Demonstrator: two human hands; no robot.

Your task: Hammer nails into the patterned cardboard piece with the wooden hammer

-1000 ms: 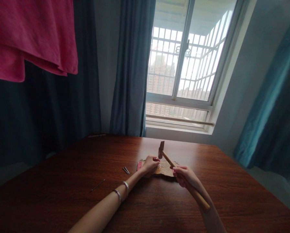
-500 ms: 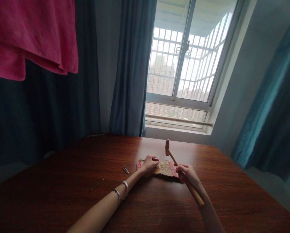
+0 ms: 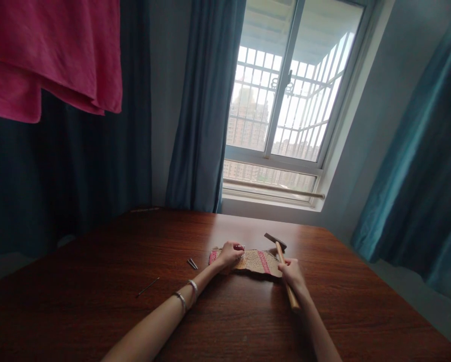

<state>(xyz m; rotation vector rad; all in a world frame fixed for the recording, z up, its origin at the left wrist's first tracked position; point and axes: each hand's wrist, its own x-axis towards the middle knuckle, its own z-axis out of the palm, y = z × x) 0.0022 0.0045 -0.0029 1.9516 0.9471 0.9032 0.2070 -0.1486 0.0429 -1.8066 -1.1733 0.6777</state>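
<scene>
My right hand point(image 3: 292, 273) is closed around the wooden handle of a hammer point(image 3: 276, 242). The hammer's dark head is raised beyond the right end of a tan patterned strip point(image 3: 253, 261), which has dots and pink bands. My left hand point(image 3: 231, 254) rests at the strip's left part with its fingers pinched together. Whatever sits between those fingertips is too small to make out. Two short metal pins point(image 3: 192, 263) lie on the table left of the strip. Nearer to me lies a thin needle-like rod point(image 3: 148, 286).
The brown wooden table point(image 3: 217, 327) fills the lower view. Behind it stand a blue curtain point(image 3: 198, 125) and a barred window point(image 3: 274, 100) with a rail point(image 3: 274, 187) along its sill. A pink cloth point(image 3: 59, 55) hangs at upper left.
My right hand has turned the hammer, so its head has swung right and now lies more level. The left hand stays on the strip. The whole view has shifted slightly.
</scene>
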